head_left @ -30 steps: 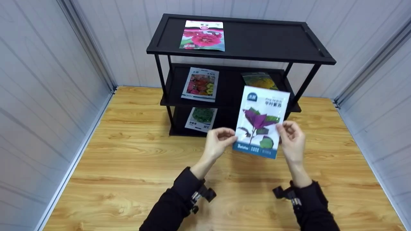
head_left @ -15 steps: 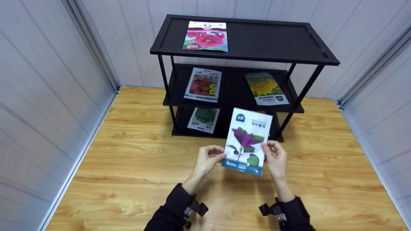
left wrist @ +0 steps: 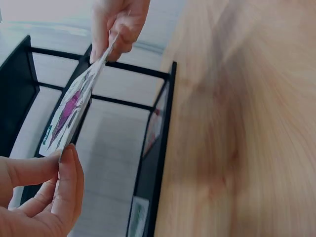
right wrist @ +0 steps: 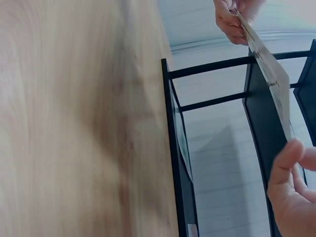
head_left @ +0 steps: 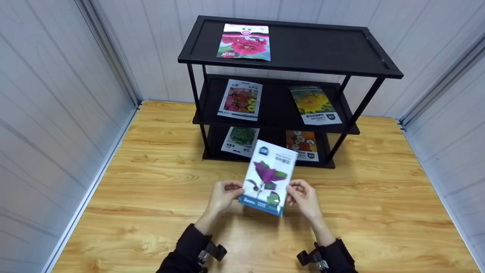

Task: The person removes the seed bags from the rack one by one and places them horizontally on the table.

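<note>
Wood-grain surface [head_left: 159,182], shadowed in front of the rack [head_left: 322,47]. Rack is black, three-tier, placed near white panelled walls [head_left: 159,57]; corners trimmed with metal strips [head_left: 111,53].

Purple packet [head_left: 267,176] is held in the air in front of the rack, tilted, printed face up. Its left edge is pinched by the left hand [head_left: 221,197], right edge by the right hand [head_left: 305,199]; on both, thumb and fingers are gripping the packet. Black sleeves, wrist cameras [head_left: 218,252] strapped on.

Print on it: dark blue badge, title characters blurred; blue band carries Latin lettering, "Beishu" as far as can be read.

Rack top shelf, left: pink packet [head_left: 245,42], round pink logo, characters too small. Middle shelf: mixed-flower packet [head_left: 241,99] left, blue band along its front end; yellow packet [head_left: 315,105] right, dark badge at its front corner. Bottom shelf: green packet [head_left: 239,140] left, orange packet [head_left: 303,146] right, badge at front corner; text can't be made out.
</note>
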